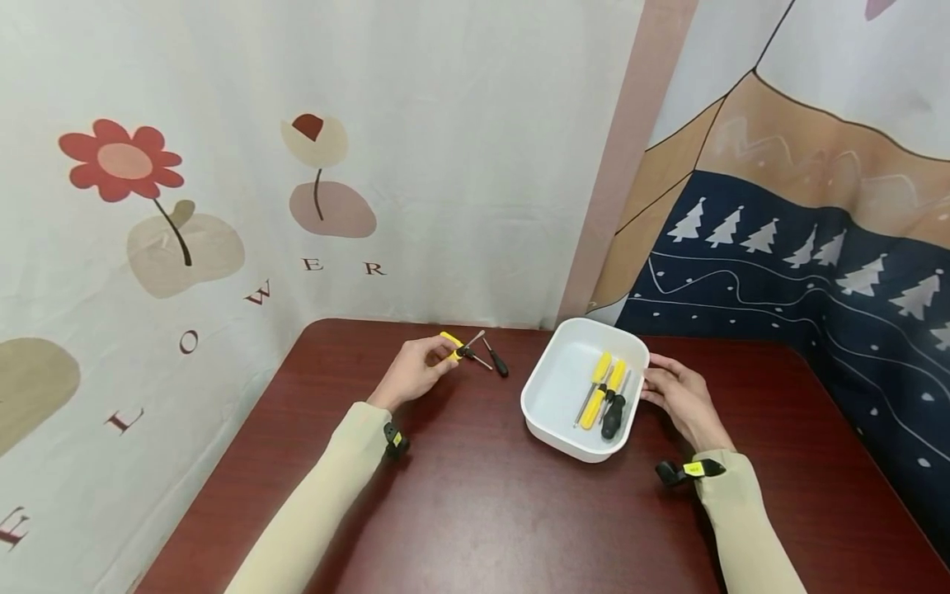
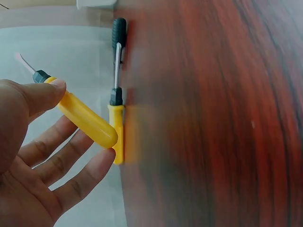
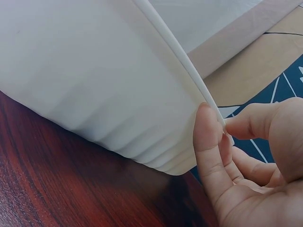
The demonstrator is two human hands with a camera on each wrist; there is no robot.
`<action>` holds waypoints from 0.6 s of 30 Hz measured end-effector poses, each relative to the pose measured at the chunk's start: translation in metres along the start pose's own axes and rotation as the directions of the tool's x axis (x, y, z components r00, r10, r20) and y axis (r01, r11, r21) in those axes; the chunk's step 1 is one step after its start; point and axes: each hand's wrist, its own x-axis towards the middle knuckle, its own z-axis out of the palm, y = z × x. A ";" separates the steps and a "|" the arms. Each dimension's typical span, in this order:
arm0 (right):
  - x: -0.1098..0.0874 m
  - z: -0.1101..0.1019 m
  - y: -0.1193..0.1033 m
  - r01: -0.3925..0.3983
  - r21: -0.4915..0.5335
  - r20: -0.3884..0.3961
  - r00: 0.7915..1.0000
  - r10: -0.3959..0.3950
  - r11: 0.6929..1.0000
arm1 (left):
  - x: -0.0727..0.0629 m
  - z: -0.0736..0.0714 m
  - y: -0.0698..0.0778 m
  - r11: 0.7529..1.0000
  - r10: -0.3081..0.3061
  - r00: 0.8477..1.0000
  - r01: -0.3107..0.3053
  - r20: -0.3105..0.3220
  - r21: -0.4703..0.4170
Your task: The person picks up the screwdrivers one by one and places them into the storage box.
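Note:
My left hand (image 1: 416, 369) pinches a yellow-handled screwdriver (image 2: 87, 119) between thumb and fingers, its black collar and metal shaft angled away from the palm. Just beyond it on the table lie another yellow-handled screwdriver (image 2: 118, 132) and a small black-handled screwdriver (image 1: 500, 364). On the other side, my right hand (image 1: 683, 398) grips the right rim of a white plastic bin (image 3: 109, 80), thumb on one side of the wall and fingers on the other. Inside the bin are several screwdrivers with yellow handles (image 1: 592, 409) and one with a thick black handle (image 1: 613, 418).
The dark red wooden table (image 1: 475, 511) carries everything. A pale curtain (image 1: 460, 165) with printed flowers and letters hangs behind its back edge, and a navy cloth with trees (image 1: 750, 280) hangs at the right. Black cameras (image 1: 396, 441) are strapped to both wrists.

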 end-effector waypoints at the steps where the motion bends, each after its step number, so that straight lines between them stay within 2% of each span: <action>1: 0.000 0.000 0.000 -0.001 -0.005 -0.001 1.000 0.001 1.000 | 0.000 0.001 0.001 1.000 0.004 1.000 -0.004 -0.004 -0.013; 4: 0.000 0.000 0.000 -0.002 -0.007 -0.002 1.000 0.002 1.000 | 0.001 0.005 0.005 0.999 0.000 1.000 -0.001 -0.014 -0.038; 10: -0.001 0.001 -0.001 -0.008 -0.012 -0.003 1.000 0.008 1.000 | 0.002 0.011 0.017 0.998 -0.044 0.999 0.043 -0.012 -0.052; 18: -0.002 0.002 -0.002 0.002 -0.009 0.002 1.000 -0.002 1.000 | 0.006 0.019 0.029 0.997 -0.038 0.999 0.036 -0.025 -0.071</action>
